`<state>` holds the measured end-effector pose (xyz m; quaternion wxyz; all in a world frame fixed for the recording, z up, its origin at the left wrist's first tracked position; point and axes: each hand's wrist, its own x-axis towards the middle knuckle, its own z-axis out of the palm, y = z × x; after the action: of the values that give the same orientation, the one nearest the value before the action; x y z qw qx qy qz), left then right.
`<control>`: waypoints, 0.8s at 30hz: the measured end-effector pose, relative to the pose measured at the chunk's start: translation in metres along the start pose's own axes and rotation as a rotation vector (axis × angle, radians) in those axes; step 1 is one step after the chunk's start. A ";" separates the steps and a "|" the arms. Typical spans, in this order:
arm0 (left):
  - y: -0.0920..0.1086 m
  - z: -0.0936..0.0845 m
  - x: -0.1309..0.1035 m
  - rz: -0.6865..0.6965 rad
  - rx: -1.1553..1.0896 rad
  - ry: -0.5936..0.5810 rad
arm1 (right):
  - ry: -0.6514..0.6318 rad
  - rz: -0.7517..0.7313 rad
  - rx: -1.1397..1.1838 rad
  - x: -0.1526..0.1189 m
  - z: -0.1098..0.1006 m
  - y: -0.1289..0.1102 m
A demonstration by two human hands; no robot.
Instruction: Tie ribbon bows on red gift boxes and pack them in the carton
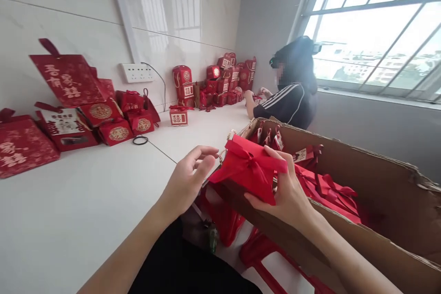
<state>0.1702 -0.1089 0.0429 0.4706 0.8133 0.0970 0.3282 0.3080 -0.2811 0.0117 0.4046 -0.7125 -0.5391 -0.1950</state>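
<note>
A red gift box (pixel 241 177) with a ribbon bow on its face and a twisted cord at one end is gripped by my right hand (pixel 287 188), thumb below and fingers over the far side. It is held above the near edge of a cardboard carton (pixel 375 151). My left hand (pixel 189 177) is just left of the box, fingers curved and apart, with nothing visible between them. Inside the carton, more red boxes with bows (pixel 330 190) lie along the bottom.
The white table (pixel 103 211) bears red gift boxes (pixel 117 131) at left and a stack (pixel 223 80) by the wall. A black ring (pixel 140 140) and a small red box (pixel 178 115) lie between. A co-worker (pixel 289 96) sits beyond the carton. Red stools (pixel 265 250) stand below.
</note>
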 end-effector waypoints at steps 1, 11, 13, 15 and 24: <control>0.003 0.006 0.000 0.046 -0.011 -0.006 | 0.020 -0.045 -0.075 -0.002 -0.005 0.002; 0.026 0.059 0.007 0.162 0.064 0.075 | 0.107 -0.136 -0.251 -0.030 -0.036 0.014; 0.028 0.067 0.001 0.499 0.159 0.060 | 0.126 -0.116 -0.280 -0.037 -0.042 0.017; 0.030 0.074 -0.007 0.898 0.257 0.003 | 0.161 -0.095 -0.311 -0.045 -0.048 0.020; 0.028 0.100 -0.008 1.076 0.221 -0.013 | 0.194 0.029 -0.268 -0.077 -0.067 0.029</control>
<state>0.2223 -0.1981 0.0287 0.1487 0.7948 -0.3013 0.5054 0.3189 -0.3833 -0.0137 0.3585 -0.7456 -0.4564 -0.3273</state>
